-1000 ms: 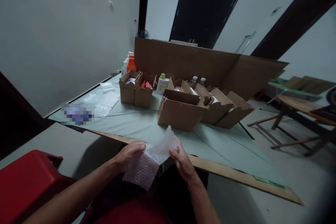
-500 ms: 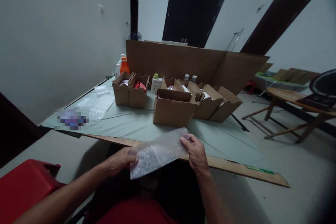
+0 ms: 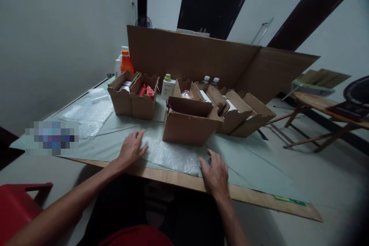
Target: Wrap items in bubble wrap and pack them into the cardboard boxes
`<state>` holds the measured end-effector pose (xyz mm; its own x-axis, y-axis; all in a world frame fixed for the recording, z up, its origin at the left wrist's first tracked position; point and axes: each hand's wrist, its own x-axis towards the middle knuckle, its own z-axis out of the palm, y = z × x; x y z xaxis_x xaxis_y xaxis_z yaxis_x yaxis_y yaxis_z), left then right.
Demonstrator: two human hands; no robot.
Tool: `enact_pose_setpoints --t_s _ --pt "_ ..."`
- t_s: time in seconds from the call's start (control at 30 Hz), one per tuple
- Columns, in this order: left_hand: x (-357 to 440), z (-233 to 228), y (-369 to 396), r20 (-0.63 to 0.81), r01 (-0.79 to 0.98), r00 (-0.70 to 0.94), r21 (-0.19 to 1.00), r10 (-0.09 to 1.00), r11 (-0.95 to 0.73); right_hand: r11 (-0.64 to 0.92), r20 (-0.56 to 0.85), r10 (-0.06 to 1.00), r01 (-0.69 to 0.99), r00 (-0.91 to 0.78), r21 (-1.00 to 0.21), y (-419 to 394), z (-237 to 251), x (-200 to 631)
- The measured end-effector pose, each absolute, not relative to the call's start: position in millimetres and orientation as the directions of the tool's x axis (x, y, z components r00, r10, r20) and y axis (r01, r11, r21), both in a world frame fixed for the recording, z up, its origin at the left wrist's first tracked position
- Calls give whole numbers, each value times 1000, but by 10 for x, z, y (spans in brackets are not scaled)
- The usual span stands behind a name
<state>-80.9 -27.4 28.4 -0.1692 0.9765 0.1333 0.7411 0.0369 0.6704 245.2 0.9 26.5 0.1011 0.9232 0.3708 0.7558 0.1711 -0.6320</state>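
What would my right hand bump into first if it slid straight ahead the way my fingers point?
Probably the cardboard box in front, near its right-hand corner. Your right hand points forward and slightly left toward it, though exactly how far is hard to judge from one picture.

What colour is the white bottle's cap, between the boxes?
The cap is yellow-green, seen in the head view.

A clear, rectangular bubble-wrap sheet (image 3: 172,156) lies on the pale green table cover (image 3: 245,157), bare left hand (image 3: 132,148) at one end, bare right hand (image 3: 215,171) at the other, both loosely spread. Just behind it stands an open-topped brown cardboard box (image 3: 191,128), with a white, green-capped bottle (image 3: 167,88) farther back (its label too small to read).
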Motion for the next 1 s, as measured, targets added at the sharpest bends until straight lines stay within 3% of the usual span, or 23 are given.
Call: enact_pose_setpoints --t_s 0.13,0.2,0.3,0.47,0.6,0.7,0.83,1.0 --pt "-590 167 -447 372 891 133 362 919 -275 478 492 822 819 -288 -318 -28 246 1971" --pt "-493 91 -479 338 894 263 268 904 -360 643 424 748 715 -510 -274 -35 183 1623" --pt "-522 13 -496 162 892 331 269 930 -364 760 325 649 603 -687 -242 -35 -14 1469" --pt "-790 27 -549 56 861 368 356 928 -363 632 376 749 758 -545 -161 -7 -303 2499" --pt "-889 47 -491 139 877 249 388 959 -284 471 418 832 862 -364 -187 21 -113 3091" --pt "-943 102 -408 193 958 0 283 981 -56 452 382 856 862 -347 -230 120 88 2901" --pt "-938 208 -319 80 982 -162 107 984 153 379 252 911 903 -326 -202 347 149 2387" --pt "-810 209 -264 1 951 -176 259 984 169 380 244 914 896 -325 -230 402 59 2198"
